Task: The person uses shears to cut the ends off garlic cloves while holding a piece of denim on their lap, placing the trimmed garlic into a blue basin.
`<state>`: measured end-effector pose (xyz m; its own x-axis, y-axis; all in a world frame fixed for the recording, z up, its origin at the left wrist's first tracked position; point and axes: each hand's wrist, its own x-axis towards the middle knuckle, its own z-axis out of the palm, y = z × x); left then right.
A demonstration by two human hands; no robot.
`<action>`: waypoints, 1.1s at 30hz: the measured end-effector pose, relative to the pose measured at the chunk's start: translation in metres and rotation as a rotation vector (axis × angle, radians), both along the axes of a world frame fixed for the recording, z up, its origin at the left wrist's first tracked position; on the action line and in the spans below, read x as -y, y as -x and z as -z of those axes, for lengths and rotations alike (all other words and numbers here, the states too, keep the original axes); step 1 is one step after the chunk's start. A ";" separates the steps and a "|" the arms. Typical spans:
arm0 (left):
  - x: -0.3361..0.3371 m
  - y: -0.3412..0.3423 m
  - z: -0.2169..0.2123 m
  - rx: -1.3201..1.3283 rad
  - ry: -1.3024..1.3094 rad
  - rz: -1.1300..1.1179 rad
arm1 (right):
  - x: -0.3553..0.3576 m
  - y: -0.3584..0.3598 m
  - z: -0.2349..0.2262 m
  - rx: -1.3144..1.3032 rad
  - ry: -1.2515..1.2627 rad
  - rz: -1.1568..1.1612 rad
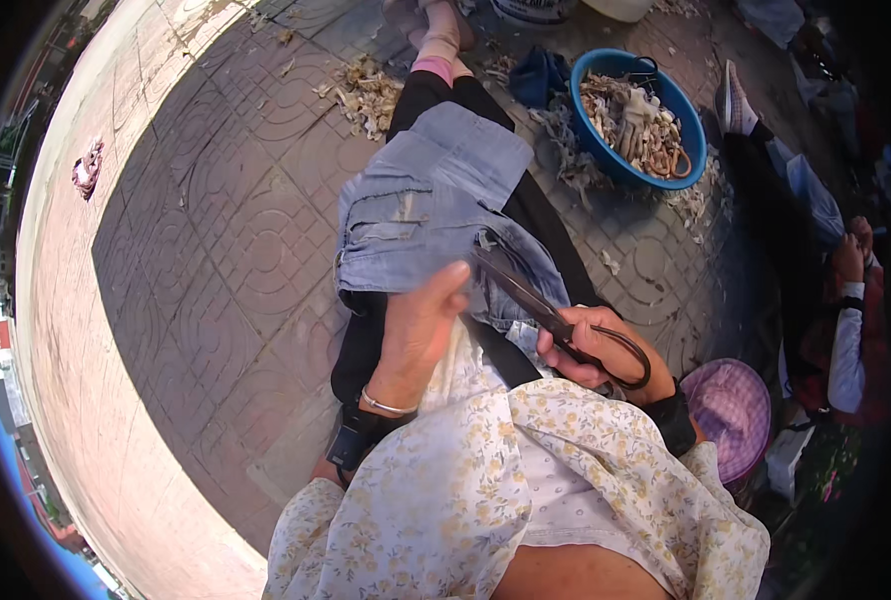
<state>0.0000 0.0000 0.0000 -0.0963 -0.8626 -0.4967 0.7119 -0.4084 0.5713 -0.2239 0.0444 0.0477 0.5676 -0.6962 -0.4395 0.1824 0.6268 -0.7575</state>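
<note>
Denim on my lap, dark scissors in my right hand.

From the left, I see patterned grey paving stones (216, 230), then my left hand (421, 325), its fingers pressed together with the thumb against the faded blue denim cloth (426, 200) draped over my legs. Just right of it, my right hand (596, 345) is closed through the loop handle of the large dark metal scissors (556, 315), blades resting on the denim's edge. Farther right sits a round blue plastic basin (691, 125) of pale scraps.
</note>
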 end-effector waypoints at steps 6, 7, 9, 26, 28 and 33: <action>0.000 0.000 0.001 -0.018 0.008 -0.006 | -0.001 0.002 0.002 -0.005 0.007 -0.023; 0.000 0.000 0.001 -0.018 0.007 -0.006 | -0.001 0.003 0.004 0.001 0.000 -0.028; 0.000 0.000 0.002 -0.016 0.000 -0.011 | -0.001 0.003 0.005 0.015 -0.017 -0.025; 0.002 0.002 -0.002 -0.111 0.030 -0.024 | -0.005 -0.015 0.012 -0.030 0.190 0.044; -0.004 0.005 0.003 -0.045 -0.047 0.065 | 0.000 -0.027 0.018 0.003 0.173 0.233; -0.002 0.004 0.000 -0.097 -0.059 0.099 | 0.042 -0.038 0.003 0.047 0.228 0.428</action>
